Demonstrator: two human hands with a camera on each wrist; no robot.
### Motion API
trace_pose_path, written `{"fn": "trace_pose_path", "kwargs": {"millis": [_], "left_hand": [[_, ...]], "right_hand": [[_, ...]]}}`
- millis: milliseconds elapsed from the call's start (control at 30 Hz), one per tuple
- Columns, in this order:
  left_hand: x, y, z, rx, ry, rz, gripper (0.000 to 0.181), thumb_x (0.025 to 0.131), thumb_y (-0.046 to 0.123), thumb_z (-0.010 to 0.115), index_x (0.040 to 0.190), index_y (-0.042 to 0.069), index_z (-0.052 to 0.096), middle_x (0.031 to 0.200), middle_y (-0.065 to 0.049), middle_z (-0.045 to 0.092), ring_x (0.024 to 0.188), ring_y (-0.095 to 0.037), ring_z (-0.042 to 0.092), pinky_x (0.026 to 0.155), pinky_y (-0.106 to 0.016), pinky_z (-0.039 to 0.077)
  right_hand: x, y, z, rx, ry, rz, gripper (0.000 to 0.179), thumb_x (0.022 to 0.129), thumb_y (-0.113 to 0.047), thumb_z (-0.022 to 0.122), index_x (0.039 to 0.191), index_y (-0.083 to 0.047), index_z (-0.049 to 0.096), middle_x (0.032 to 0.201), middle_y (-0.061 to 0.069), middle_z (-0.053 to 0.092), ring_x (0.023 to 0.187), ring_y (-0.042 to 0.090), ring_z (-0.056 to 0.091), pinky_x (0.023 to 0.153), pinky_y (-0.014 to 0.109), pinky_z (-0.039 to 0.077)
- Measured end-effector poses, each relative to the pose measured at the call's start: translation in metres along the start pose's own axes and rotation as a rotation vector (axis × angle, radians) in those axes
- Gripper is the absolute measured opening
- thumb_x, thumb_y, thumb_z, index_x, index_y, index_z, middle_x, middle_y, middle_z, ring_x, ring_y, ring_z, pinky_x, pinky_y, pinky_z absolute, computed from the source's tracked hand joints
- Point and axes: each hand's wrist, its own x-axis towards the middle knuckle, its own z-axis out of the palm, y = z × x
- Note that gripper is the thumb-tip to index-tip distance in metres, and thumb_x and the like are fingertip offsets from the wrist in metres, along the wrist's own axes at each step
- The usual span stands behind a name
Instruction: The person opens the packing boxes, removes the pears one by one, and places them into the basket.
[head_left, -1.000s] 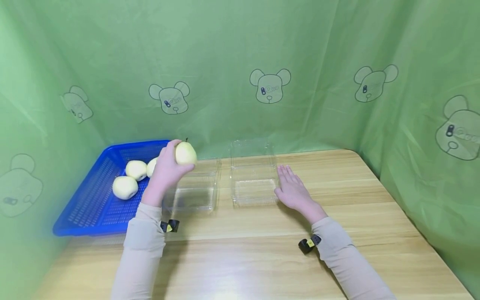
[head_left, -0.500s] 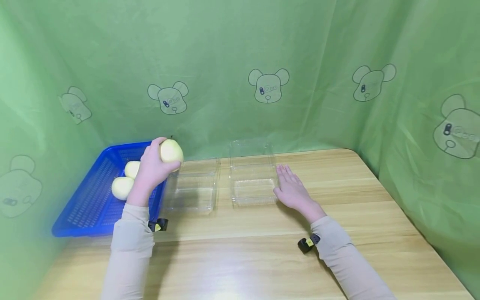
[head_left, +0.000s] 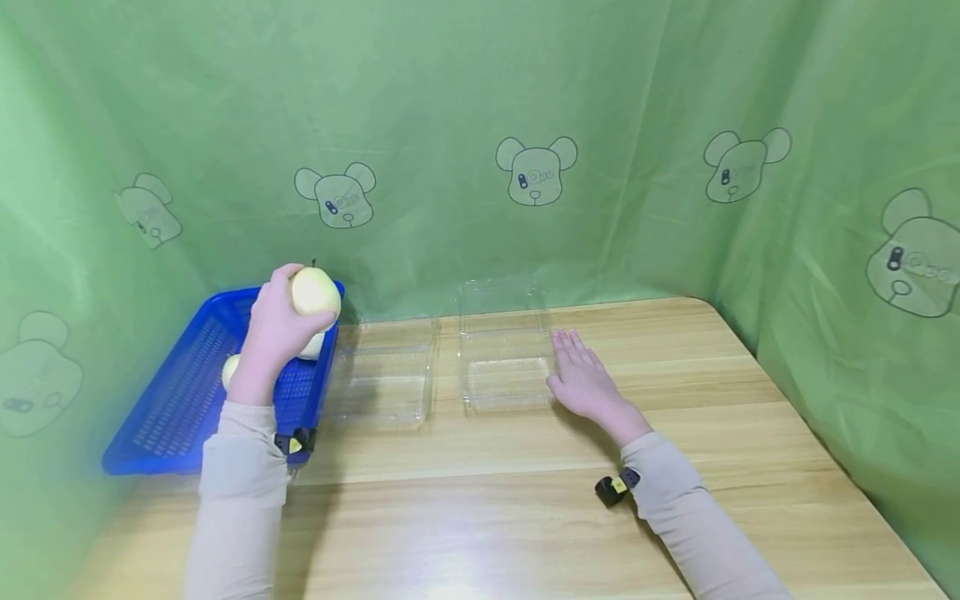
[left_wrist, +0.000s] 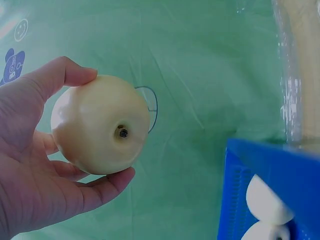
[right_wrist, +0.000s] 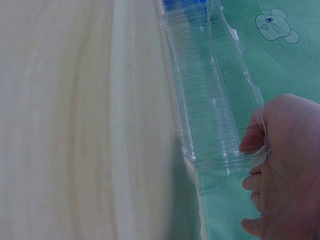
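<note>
My left hand (head_left: 273, 333) holds a pale yellow-green apple (head_left: 316, 292), stem up, above the blue basket (head_left: 168, 433). In the left wrist view, thumb and fingers curl round this apple (left_wrist: 100, 125). Inside the basket, one pale apple (head_left: 312, 346) and part of another apple (head_left: 229, 372) show behind my arm; other contents are hidden. My right hand (head_left: 588, 387) lies with fingers straight against the right side of a clear plastic box (head_left: 506, 396). The right wrist view shows the thumb of my right hand (right_wrist: 295, 160) at the box's wall.
A second clear plastic box (head_left: 386, 408) stands between the basket and the first box. Both boxes have their lids raised at the back. The wooden table (head_left: 465, 517) ends at a green curtain (head_left: 435, 100) with bear drawings.
My left hand has moved left with the apple, from over the left clear box to over the blue basket. My right hand has stayed at the right box.
</note>
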Motion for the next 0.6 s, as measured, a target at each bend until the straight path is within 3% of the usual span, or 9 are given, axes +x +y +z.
{"fn": "trace_pose_path", "kwargs": {"millis": [600], "left_hand": [[0.012, -0.013, -0.015, 0.048, -0.014, -0.037, 0.083, 0.079, 0.028, 0.07, 0.149, 0.011, 0.029, 0.136, -0.029, 0.043, 0.11, -0.045, 0.048, 0.081, -0.06, 0.045]], "right_hand": [[0.002, 0.002, 0.001, 0.002, -0.002, -0.002, 0.073, 0.098, -0.029, 0.04, 0.154, 0.002, 0.006, 0.163, 0.02, 0.005, 0.151, 0.039, 0.001, 0.122, 0.057, 0.009]]}}
